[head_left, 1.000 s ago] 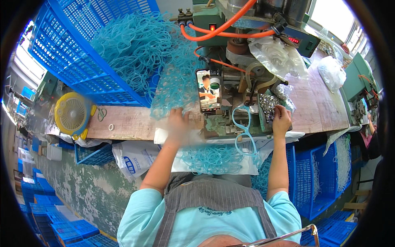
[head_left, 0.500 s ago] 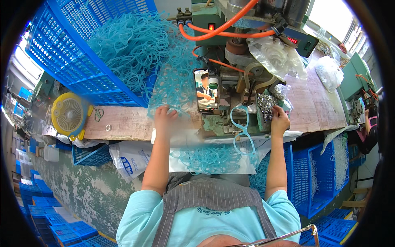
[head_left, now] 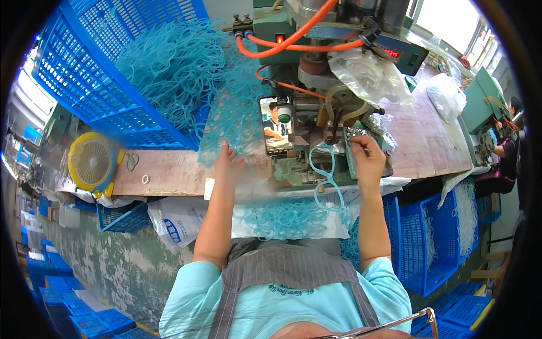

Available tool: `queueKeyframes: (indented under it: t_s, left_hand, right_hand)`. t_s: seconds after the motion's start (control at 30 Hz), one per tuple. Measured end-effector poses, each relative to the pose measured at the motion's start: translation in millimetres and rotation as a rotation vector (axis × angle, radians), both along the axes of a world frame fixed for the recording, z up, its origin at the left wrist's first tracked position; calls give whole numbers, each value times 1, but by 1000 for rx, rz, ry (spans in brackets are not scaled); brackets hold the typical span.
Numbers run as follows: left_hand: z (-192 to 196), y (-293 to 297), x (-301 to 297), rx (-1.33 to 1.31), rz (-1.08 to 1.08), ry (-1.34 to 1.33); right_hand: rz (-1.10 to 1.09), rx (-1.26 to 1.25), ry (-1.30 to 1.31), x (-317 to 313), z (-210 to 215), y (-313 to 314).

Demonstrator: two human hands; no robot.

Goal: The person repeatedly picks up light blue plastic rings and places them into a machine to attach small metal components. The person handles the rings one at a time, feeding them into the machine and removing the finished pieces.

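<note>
A light-blue glasses frame (head_left: 326, 179) sits upright in the machine (head_left: 324, 79), its lower rim hanging past the bench edge. Just right of it, my right hand (head_left: 368, 163) is at a heap of small shiny metal parts (head_left: 358, 131), thumb and fingers pinched together; whatever is between them is too small to make out. My left hand (head_left: 230, 166) is by the near end of a spread of blue frames (head_left: 226, 127), partly smeared, so its grip is unclear. More blue frames (head_left: 285, 219) lie on a white cloth across my lap.
A tilted blue crate (head_left: 113, 107) full of frames stands at the left. Near it are a yellow fan (head_left: 93, 161), scissors (head_left: 132, 162) and a white ring (head_left: 145, 179). A phone (head_left: 276, 125) leans against the machine. Orange hoses (head_left: 305, 45) cross above; blue crates (head_left: 432, 243) stand at the right.
My right hand has moved left, from the right side of the metal parts to over their near edge. My left hand stays by the spread frames. The whole view has shifted slightly.
</note>
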State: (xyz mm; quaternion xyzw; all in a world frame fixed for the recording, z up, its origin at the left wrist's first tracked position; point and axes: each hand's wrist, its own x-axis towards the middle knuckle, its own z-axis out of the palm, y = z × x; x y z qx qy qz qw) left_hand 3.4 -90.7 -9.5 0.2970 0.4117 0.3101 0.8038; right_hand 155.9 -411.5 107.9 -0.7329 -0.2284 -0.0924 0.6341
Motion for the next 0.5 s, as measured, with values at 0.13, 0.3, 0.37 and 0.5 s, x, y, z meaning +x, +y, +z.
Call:
queueKeyframes:
  t_s: [0.13, 0.3, 0.37, 0.5]
  left_hand:
    - [-1, -6, -6, 350, -145, 94]
    - [16, -19, -14, 216, -158, 34]
    - [33, -28, -13, 267, -217, 18]
    - [71, -60, -8, 443, -200, -65]
  right_hand:
    - [15, 55, -68, -23, 9, 20]
    - [0, 125, -54, -24, 13, 34]
    - [4, 131, -51, -25, 15, 38]
    - [31, 298, -38, -28, 14, 53]
